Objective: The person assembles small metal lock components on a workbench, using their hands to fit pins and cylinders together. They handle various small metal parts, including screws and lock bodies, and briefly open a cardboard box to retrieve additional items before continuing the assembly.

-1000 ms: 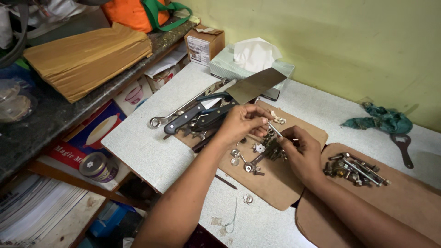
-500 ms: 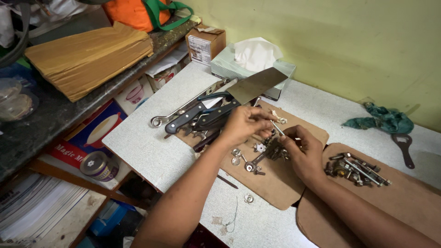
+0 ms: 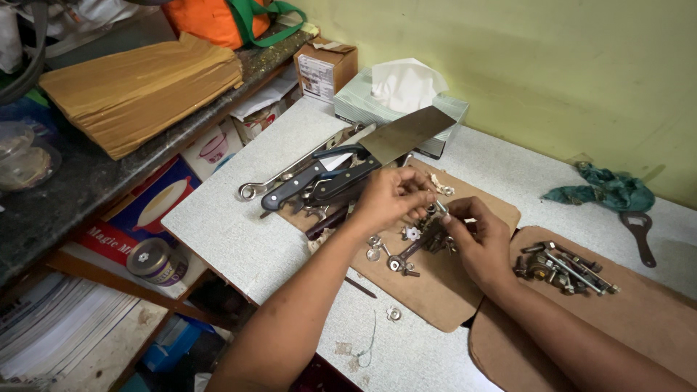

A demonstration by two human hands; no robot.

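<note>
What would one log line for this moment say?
left hand: fingers pinch small metal bolt | right hand: fingers on same bolt | below: brown board with loose metal parts | right: pile of long bolts

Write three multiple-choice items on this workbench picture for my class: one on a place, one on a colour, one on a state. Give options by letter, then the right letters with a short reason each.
1. Where does the heap of metal bolts and nuts lie?
A. on the brown board at the right
B. on the dark shelf
C. inside the tissue box

2. What colour is the crumpled cloth near the wall?
A. orange
B. teal green
C. white

3. How do the two hands stand?
A. flat on the grey tabletop, wide apart
B. close together, fingertips pinching small metal parts
C. both gripping the broad steel scraper blade

Answers:
1 A: the heap rests on the right brown board.
2 B: the cloth is teal green against the yellow-green wall.
3 B: the left hand and right hand meet above the middle brown board, fingers on small parts; what exactly they pinch is too small to tell.
</note>
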